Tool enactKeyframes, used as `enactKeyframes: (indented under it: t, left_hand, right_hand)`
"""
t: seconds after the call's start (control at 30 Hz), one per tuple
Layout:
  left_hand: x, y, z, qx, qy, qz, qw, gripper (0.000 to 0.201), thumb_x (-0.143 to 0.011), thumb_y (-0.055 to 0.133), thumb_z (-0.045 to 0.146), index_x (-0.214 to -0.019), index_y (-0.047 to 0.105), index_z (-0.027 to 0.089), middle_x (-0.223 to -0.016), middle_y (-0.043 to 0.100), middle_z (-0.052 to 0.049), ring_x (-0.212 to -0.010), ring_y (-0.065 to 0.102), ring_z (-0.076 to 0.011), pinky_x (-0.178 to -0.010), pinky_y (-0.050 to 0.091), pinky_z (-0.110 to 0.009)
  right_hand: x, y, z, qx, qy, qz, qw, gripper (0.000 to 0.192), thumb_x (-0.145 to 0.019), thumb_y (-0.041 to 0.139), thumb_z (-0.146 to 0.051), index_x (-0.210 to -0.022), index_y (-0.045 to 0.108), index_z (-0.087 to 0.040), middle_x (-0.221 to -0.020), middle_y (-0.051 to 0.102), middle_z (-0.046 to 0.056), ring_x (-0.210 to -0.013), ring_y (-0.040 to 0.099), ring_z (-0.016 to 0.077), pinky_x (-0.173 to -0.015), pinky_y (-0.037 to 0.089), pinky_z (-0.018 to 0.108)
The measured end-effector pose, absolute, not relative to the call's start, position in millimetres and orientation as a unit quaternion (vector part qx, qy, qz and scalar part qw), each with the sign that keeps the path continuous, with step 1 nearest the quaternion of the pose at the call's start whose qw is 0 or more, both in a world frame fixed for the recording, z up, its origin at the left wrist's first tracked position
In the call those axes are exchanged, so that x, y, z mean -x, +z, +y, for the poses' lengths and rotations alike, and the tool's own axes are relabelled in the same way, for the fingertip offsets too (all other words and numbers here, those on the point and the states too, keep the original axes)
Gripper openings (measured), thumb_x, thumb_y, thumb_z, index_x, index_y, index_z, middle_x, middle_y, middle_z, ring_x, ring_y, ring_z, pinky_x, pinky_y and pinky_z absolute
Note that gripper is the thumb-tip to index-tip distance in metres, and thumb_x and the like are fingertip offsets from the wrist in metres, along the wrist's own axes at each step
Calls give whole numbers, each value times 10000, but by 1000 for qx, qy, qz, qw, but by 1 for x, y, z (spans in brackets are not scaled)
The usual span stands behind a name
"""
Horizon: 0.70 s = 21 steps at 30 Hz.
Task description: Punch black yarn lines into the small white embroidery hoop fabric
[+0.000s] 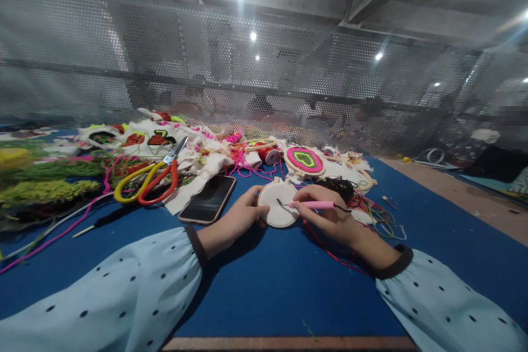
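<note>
The left hand [243,214] is curled around the left rim of a small embroidery hoop [277,203], fingers closed on its edge to steady it flat on the blue table [264,286]. The right hand [325,217] pinches a pink punch needle [315,205] in a pen grip, fingers closed tight, its dark tip resting on the white cloth near the hoop's centre. By the look of it, the step in hand is the start of stitching: only 1 short dark mark shows on the cloth. The next move, I judge, calls for a firm hold on the rim and a steady, upright needle so the cloth stays taut.

At 10 o'clock from the hoop lies a dark phone [208,201], face up. Further at 10 o'clock sit scissors [146,179] with yellow and red handles. At 1 o'clock lies a finished hoop [305,159] in pink and green. Loose threads [371,212] trail at 3 o'clock, beside the right hand.
</note>
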State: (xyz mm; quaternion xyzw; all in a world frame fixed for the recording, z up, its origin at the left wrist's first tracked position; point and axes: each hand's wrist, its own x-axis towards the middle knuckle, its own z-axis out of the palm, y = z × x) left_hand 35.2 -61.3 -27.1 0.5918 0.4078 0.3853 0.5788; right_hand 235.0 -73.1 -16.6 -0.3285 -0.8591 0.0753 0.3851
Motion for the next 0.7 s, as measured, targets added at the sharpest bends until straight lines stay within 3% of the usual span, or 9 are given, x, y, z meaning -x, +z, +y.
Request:
enactKeyframes:
  t: [0.23,0.4,0.7]
  left_hand:
    - [-34,-31,-56,-603,379,410,570,412,-697,570,151,-1086,438,126,-756,545,5,-550,491,-89,-501,402,-222]
    - [-33,-30,-58,-609,383,398,569,433,-698,589,176,-1104,441,138,-771,548,4,-557,490,-86,-509,405,-221]
    - [-32,-36,-52,-621,375,389,567,476,-706,570,177,-1158,428,131,-802,557,-13,-578,505,-92,-501,409,-215]
  right_hand:
    - [-235,-18,-74,337,71,-824,450,109,-811,559,-288,-845,533,-187,-724,561,10,-632,513,119,-596,410,248]
    - [-234,-17,-73,332,62,-852,401,86,-824,539,-270,-826,564,-188,-777,587,34,-705,528,141,-646,409,269]
    - [-234,-18,-70,316,34,-850,421,65,-814,563,-238,-858,579,-193,-817,598,37,-767,542,152,-694,425,288]
